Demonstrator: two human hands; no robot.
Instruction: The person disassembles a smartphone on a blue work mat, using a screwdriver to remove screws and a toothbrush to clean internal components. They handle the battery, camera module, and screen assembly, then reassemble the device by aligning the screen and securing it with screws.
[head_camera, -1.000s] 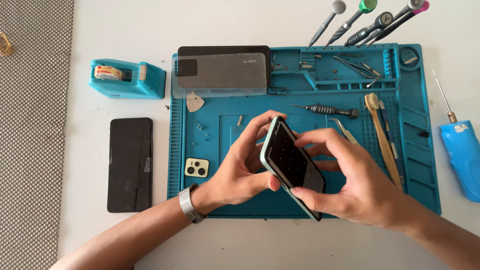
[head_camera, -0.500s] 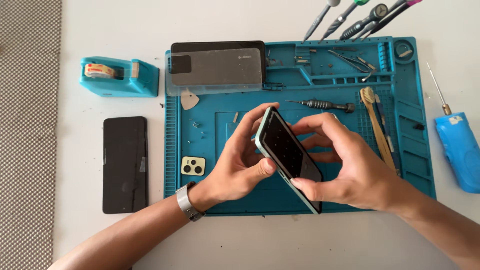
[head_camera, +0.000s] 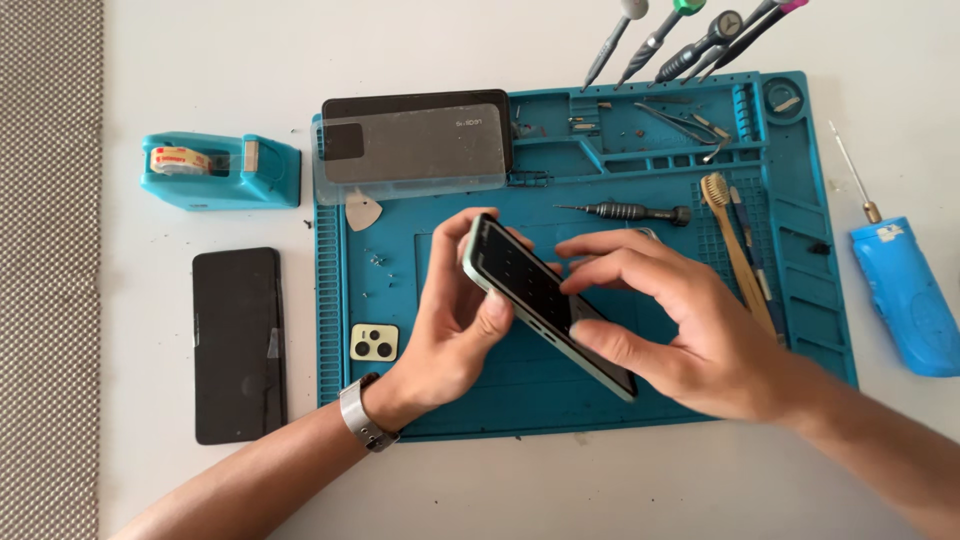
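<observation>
Your left hand (head_camera: 455, 330) grips the phone (head_camera: 545, 300) from below, fingers curled round its mint-green edge, thumb on the near side. Your right hand (head_camera: 690, 335) is closed loosely on the lower right end, thumb against the frame, fingers arched over the dark face. The phone is tilted, held above the middle of the blue work mat (head_camera: 400, 400), not touching it.

Risks as I read them:
- The grip is on the edges only. If the right fingers press or pry hard, the phone can twist out of the left hand and drop onto the mat.
- Small loose bits (head_camera: 378, 262) lie on the mat left of your left hand. A sweep of the wrist would scatter them.
- The yellow camera piece (head_camera: 374, 342) sits just beside your left wrist and watch band (head_camera: 362, 414); easy to knock.
- The screwdriver (head_camera: 625, 211) lies near, behind your right fingers. Reaching back could roll it.

The black panel (head_camera: 238, 345) on the desk (head_camera: 500, 490) is well apart.
</observation>
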